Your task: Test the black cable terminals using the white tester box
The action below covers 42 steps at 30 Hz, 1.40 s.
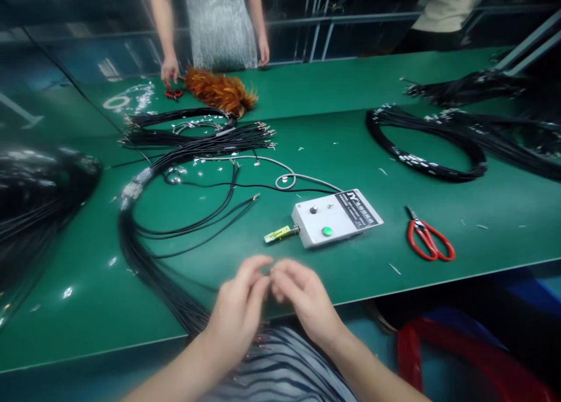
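Note:
My left hand (239, 311) and my right hand (302, 297) meet fingertip to fingertip at the near edge of the green table (342, 133). Both are closed in a pinch; what they hold is blurred and too small to make out. A thick bundle of black wires (144, 262) runs from the table's left side down toward my lap, under my left hand. Just beyond my fingers sits a small grey box (335, 218) with a green button, a black knob and a yellow-green connector (278, 234) at its left end.
Red-handled scissors (427, 238) lie right of the box. Coiled black cables (421, 151) fill the right side. More wire ends (228, 139) and an orange feather duster (221, 91) lie at the back, where a person (214, 28) stands with hands on the table.

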Each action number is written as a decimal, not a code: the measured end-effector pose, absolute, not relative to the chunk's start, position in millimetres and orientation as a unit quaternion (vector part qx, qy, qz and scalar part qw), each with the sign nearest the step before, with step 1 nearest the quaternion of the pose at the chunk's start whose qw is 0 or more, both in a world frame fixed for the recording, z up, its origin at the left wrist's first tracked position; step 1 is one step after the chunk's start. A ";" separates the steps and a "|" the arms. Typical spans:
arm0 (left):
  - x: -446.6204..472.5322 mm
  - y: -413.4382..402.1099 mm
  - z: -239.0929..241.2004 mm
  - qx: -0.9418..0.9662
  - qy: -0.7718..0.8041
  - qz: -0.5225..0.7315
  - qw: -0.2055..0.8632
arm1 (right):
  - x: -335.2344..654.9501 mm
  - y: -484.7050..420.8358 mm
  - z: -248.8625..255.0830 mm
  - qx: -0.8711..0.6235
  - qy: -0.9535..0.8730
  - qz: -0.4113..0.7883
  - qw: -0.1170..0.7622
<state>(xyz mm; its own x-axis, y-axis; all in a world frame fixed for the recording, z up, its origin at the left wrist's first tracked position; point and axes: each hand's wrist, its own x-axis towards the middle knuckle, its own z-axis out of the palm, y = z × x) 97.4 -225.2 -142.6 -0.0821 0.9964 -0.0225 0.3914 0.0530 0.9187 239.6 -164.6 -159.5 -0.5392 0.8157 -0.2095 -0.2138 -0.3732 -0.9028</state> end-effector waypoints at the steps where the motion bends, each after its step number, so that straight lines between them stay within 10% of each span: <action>1: 97.6 -224.3 -141.9 0.553 0.611 0.408 0.394 | 237.8 -166.0 -159.7 -0.343 -0.444 0.752 0.346; 14: 108.9 -199.9 -149.9 0.382 0.574 0.516 0.508 | 254.2 -154.6 -155.6 -0.393 -0.578 0.643 0.311; 22: 103.4 -207.0 -161.5 0.590 0.623 0.421 0.294 | 265.1 -139.6 -154.3 -0.371 -0.771 0.444 0.265; 42: 73.2 -183.9 -167.7 0.654 0.597 0.396 0.244 | 265.9 -99.9 -147.6 -0.295 -0.918 -0.022 0.263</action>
<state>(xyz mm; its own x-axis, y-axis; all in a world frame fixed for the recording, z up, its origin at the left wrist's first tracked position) 73.2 -183.9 -167.7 -0.0270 0.9735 0.2271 0.5876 -0.1683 0.7915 265.9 -99.9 -147.6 -0.6870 0.5311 0.4959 0.5539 0.8245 -0.1157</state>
